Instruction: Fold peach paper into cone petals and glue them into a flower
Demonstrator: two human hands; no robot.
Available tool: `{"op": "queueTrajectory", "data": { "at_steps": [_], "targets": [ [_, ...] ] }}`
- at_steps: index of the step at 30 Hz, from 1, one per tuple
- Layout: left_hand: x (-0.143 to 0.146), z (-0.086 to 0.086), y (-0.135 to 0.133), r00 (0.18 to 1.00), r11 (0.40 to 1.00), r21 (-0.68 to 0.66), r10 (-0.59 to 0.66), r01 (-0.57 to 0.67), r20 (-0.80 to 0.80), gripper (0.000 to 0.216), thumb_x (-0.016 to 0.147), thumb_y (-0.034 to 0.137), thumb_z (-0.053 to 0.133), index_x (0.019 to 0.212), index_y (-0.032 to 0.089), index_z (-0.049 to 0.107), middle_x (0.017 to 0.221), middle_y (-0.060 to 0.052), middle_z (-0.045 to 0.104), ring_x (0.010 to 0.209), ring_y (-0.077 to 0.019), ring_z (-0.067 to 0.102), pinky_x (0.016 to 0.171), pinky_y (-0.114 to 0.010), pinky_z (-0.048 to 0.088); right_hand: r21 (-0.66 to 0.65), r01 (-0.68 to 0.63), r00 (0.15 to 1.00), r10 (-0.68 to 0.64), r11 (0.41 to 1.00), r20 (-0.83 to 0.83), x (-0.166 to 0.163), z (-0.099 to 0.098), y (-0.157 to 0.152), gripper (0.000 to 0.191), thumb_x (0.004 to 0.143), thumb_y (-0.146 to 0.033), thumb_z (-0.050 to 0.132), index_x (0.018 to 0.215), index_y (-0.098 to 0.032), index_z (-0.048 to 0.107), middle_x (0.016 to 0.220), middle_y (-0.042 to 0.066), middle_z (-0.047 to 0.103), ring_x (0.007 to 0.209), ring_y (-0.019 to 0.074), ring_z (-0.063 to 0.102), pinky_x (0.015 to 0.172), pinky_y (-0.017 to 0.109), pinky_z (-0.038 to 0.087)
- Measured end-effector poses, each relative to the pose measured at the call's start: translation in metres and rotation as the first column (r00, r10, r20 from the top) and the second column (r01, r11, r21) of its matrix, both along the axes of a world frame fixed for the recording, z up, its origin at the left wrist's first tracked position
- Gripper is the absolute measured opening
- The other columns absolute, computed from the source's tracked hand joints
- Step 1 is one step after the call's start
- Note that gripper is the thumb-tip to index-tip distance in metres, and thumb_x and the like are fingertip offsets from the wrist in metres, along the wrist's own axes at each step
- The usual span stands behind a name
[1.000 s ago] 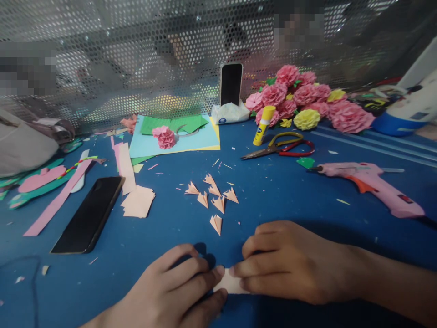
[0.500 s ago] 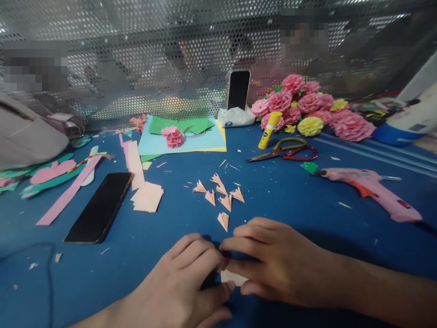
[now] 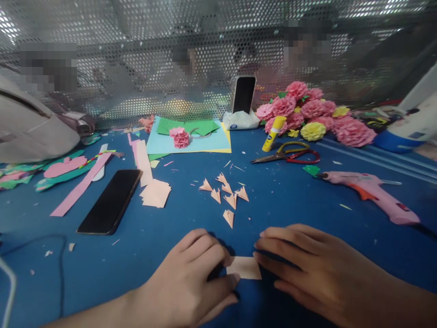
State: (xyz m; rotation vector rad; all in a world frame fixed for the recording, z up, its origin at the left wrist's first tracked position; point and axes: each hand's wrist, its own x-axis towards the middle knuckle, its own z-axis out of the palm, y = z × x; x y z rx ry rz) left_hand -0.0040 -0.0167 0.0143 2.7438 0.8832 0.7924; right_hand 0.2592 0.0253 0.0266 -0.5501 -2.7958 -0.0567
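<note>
A small peach rectangle of paper [image 3: 246, 268] lies on the blue table close in front of me. My left hand [image 3: 196, 275] is closed on its left end, the thumb over the near corner and the fingers curled at the far one. To the right, my right hand [image 3: 307, 269] is open with its fingers stretched apart, a fingertip by the paper's upper right corner; whether it touches I cannot tell. Just beyond the hands are several small pointed folded peach pieces [image 3: 231, 200]. A stack of peach paper squares [image 3: 156, 193] lies further left.
At left are a black phone [image 3: 109, 202] and a pink paper strip [image 3: 82, 184]. A pink glue gun [image 3: 373, 191], scissors [image 3: 288, 155] and a yellow glue stick [image 3: 274, 133] lie right. Behind are pink paper flowers [image 3: 314, 109], a propped phone [image 3: 244, 94] and a perforated metal panel [image 3: 136, 86].
My right hand has moved off to the right and its fingers have come away from the paper, uncovering it. The left hand keeps its hold. The view has shifted slightly.
</note>
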Motion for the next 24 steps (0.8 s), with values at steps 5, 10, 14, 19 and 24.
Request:
{"op": "queueTrajectory", "data": {
  "at_steps": [5,10,14,19,24],
  "targets": [
    [0.006,-0.001,0.004,0.994,0.977,-0.193,0.082,-0.094,-0.066,0.024,0.093,0.037,0.058,0.108,0.019,0.059,0.104,-0.006,0.065,0.095,-0.0223,0.055,0.093,-0.041,0.037,-0.139,-0.089,0.996,0.088,0.986,-0.007,-0.010,-0.003,0.014,0.037,0.100,-0.046,0.040,0.092,-0.019,0.062,0.092,0.005,0.063,0.087,0.0219,0.051,0.073,0.035,0.034],
    [0.014,0.001,0.010,0.986,0.936,-0.311,0.160,-0.164,-0.039,0.013,0.093,0.031,0.061,0.096,0.020,0.056,0.097,-0.001,0.065,0.090,-0.0193,0.056,0.090,-0.039,0.036,-0.305,-0.023,1.000,0.022,0.952,-0.004,-0.025,-0.012,0.024,0.041,0.091,-0.058,0.051,0.084,-0.018,0.057,0.079,0.003,0.058,0.072,0.0195,0.047,0.065,0.032,0.031],
    [0.020,0.004,0.016,0.970,0.881,-0.419,0.243,-0.220,0.001,0.019,0.085,0.028,0.071,0.095,0.022,0.057,0.094,0.001,0.065,0.088,-0.0188,0.056,0.087,-0.037,0.036,-0.527,0.028,0.995,-0.076,0.850,-0.070,-0.021,-0.010,0.027,0.025,0.100,-0.030,0.044,0.082,-0.019,0.057,0.076,0.000,0.058,0.072,0.0144,0.050,0.067,0.028,0.033],
    [0.029,0.013,0.023,0.875,0.696,-0.692,0.440,-0.192,0.200,0.025,0.083,0.018,0.071,0.104,0.023,0.059,0.085,0.002,0.064,0.081,-0.0163,0.058,0.077,-0.029,0.044,-0.855,-0.016,0.944,-0.275,0.518,-0.184,-0.014,-0.005,0.030,0.026,0.100,-0.033,0.046,0.081,-0.017,0.054,0.070,-0.002,0.060,0.061,0.0098,0.054,0.058,0.021,0.037],
    [0.035,0.020,0.026,0.826,0.673,-0.735,0.460,-0.085,0.326,0.016,0.090,0.017,0.059,0.105,0.020,0.056,0.079,0.002,0.060,0.076,-0.0131,0.058,0.076,-0.026,0.047,-0.710,-0.034,0.962,-0.171,0.703,-0.215,-0.015,-0.007,0.028,0.025,0.093,-0.022,0.054,0.069,-0.017,0.056,0.064,-0.002,0.054,0.064,0.0106,0.050,0.061,0.022,0.036]
  ]
}}
